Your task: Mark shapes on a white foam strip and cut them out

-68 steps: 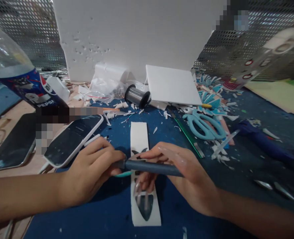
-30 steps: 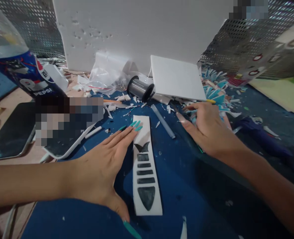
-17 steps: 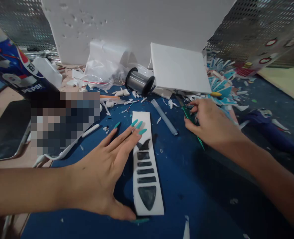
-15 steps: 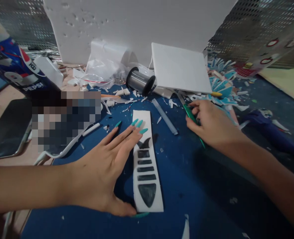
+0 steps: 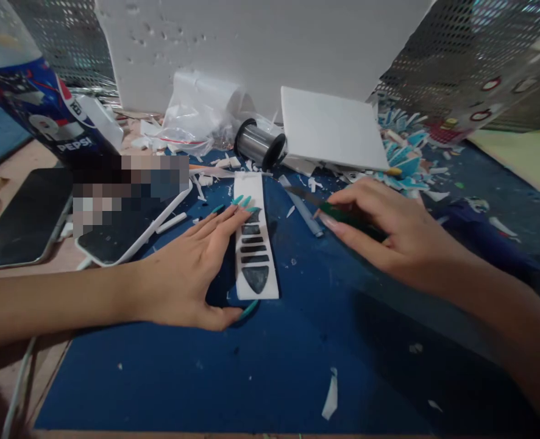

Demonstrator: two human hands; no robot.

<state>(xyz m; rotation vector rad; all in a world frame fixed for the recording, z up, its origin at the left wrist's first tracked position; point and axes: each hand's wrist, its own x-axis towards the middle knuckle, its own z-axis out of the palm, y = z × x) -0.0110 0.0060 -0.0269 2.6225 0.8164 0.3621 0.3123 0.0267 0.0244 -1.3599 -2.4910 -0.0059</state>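
Observation:
A narrow white foam strip (image 5: 254, 249) with a dark fishbone pattern lies lengthwise on the blue mat (image 5: 169, 378). Over its upper left side my left hand (image 5: 192, 262) rests with fingers stretched out. Its fingertips touch the strip, and the thumb lies just below the near end. My right hand (image 5: 384, 225) grips a craft knife (image 5: 343, 216) by its green handle, the thin blade pointing left toward the strip. Below that blade lies a translucent grey-blue tube (image 5: 303, 207). The fingers partly cover the knife handle.
Behind stand a spool of grey wire (image 5: 259, 144), a plastic bag (image 5: 197, 122) and a white foam board (image 5: 334, 131) among scraps. Left are a Pepsi bottle (image 5: 50, 116), a dark phone (image 5: 27, 219) and a white-edged device (image 5: 114, 235). Right lies a dark blue tool (image 5: 484, 238).
The strip and my left hand appear higher in view, partly because the view has shifted. My right hand has turned the knife so its blade points left, closer to the strip.

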